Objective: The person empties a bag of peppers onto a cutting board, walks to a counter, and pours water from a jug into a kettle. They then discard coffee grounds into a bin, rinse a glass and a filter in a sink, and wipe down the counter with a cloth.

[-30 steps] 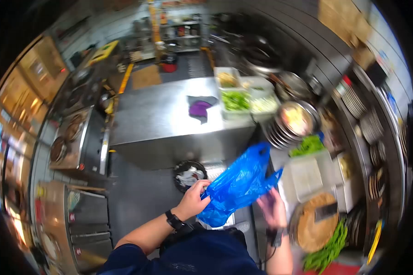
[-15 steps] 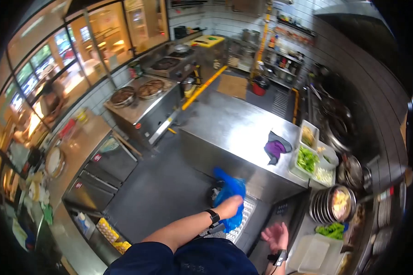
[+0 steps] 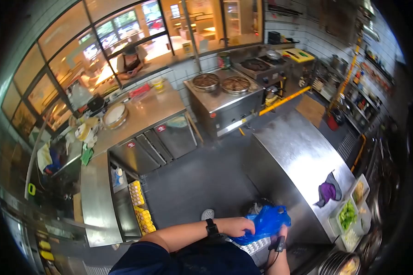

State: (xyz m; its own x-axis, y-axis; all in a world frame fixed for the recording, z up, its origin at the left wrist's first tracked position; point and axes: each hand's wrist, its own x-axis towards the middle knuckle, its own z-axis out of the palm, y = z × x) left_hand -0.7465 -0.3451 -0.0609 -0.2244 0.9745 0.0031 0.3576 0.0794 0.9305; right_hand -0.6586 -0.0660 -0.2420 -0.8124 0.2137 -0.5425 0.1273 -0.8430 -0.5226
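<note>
A crumpled blue plastic bag point(image 3: 267, 222) is spread out in front of my body, above the floor. My left hand point(image 3: 237, 226), wearing a black watch, is closed on the bag's left edge. At the bag's right edge my right hand point(image 3: 282, 232) grips it, its fingers partly hidden by the plastic. A dark device with a cable is strapped to my right wrist. Just behind the bag, a greyish crumpled item point(image 3: 254, 209) shows only in part. Below the bag lies a white perforated floor grate point(image 3: 253, 246).
A steel counter point(image 3: 291, 146) stands at right, bearing a purple and grey cloth point(image 3: 328, 190) and a tub of green leaves point(image 3: 348, 215). Along the left runs another counter point(image 3: 95, 201) with yellow egg trays point(image 3: 144, 220) beneath. Someone point(image 3: 131, 62) is beyond the window.
The view has turned left. My right hand, previously open and apart, is now at the bag's right edge. The bag, earlier bunched in my left hand, is spread between both hands.
</note>
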